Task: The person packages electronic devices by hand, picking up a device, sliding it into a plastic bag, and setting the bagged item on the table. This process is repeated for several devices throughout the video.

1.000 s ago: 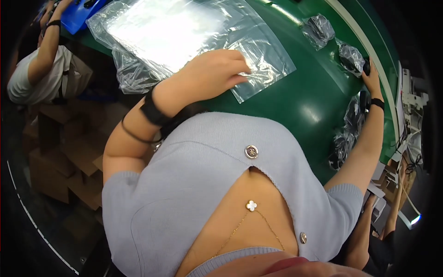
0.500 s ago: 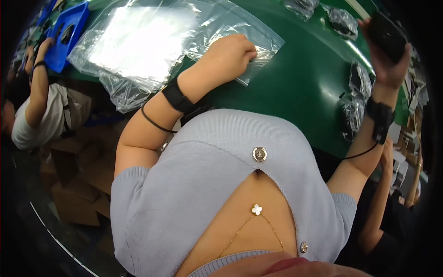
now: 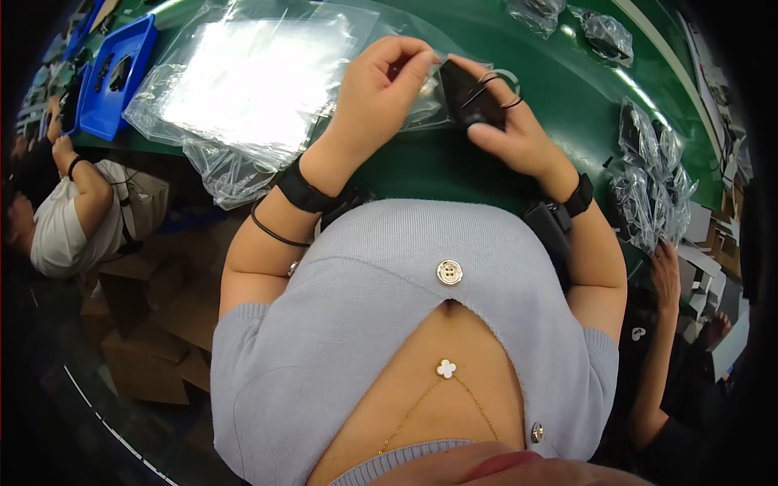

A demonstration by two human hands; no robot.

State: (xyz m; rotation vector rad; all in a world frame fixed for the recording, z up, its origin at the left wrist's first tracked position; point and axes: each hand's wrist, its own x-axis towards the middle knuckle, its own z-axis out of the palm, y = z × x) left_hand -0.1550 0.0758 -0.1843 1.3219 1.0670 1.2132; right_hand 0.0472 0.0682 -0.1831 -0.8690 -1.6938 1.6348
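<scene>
My right hand (image 3: 506, 130) holds a small black object (image 3: 470, 95) with thin black loops hanging over my fingers, just above the green table (image 3: 438, 166). My left hand (image 3: 379, 85) pinches the edge of a clear plastic bag (image 3: 421, 101) right beside that black object, so both hands meet in front of my chest. A stack of clear plastic bags (image 3: 251, 81) lies flat on the table to the left of my left hand. Black bands sit on both wrists.
Bagged black items (image 3: 652, 182) lie piled at the table's right edge, with more bagged ones (image 3: 604, 32) at the far side. A blue tray (image 3: 117, 77) stands at far left. One person sits at left (image 3: 73, 219); another person's hand (image 3: 666, 271) reaches in at right. Cardboard boxes (image 3: 150, 324) sit below the table.
My right hand has come in from the far right with the black object to the middle. My left hand has lifted off the flat bags and now pinches a bag beside it.
</scene>
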